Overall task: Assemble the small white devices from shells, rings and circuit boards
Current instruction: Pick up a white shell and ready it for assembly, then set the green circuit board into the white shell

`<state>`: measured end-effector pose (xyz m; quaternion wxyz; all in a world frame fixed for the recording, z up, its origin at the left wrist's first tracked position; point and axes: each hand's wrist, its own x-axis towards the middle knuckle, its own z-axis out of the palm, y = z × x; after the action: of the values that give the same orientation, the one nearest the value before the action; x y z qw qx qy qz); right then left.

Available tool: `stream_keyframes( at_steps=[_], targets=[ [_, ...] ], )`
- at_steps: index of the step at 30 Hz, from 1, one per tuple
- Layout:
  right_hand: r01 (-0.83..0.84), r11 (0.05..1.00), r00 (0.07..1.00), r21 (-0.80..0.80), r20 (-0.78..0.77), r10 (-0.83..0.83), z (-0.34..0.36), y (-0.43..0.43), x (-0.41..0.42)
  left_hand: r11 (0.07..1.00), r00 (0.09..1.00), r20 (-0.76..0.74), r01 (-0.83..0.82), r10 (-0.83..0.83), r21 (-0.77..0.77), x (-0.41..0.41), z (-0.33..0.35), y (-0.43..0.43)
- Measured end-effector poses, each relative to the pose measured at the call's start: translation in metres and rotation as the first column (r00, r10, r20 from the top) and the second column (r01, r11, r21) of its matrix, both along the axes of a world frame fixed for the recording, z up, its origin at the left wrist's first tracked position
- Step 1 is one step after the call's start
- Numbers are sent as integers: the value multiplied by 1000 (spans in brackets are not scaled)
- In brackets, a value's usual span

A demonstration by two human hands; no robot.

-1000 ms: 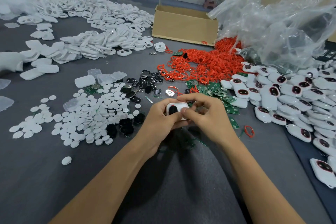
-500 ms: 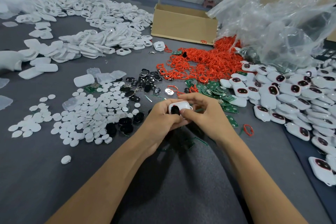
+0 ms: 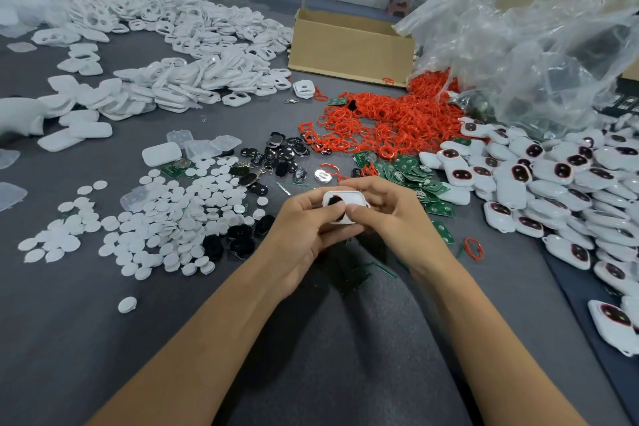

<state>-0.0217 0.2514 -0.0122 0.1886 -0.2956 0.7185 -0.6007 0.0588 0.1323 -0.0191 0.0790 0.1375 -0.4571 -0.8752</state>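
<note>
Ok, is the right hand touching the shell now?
Touching. The head view shows the right hand with its thumb pressed on the shell and fingers curled behind it; the left hand grips it too.

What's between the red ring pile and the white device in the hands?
Not bare: in the head view, green circuit boards, one loose red ring and a small silvery part lie beyond the white device.
</note>
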Motion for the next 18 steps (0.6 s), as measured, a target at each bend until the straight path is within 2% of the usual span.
stream_keyframes(
  at_steps=[4,8,12,15,18],
  targets=[
    [42,999,999,11,-28,-42,4,4,-2,993,993,47,-107,109,-41,-3,-2,0],
    [250,968,941,10,-239,-240,5,8,-10,984,980,88,-174,177,-38,-3,-2,0],
    [349,935,872,-57,-347,-346,17,-4,-9,978,976,78,-198,203,-67,-1,-3,0],
    [284,958,844,-32,-466,-266,42,-33,-4,972,974,94,-194,207,-132,-1,-3,1],
    [150,980,813,132,-581,-46,64,-81,1,962,978,76,-173,193,-213,0,-4,4]
  ],
)
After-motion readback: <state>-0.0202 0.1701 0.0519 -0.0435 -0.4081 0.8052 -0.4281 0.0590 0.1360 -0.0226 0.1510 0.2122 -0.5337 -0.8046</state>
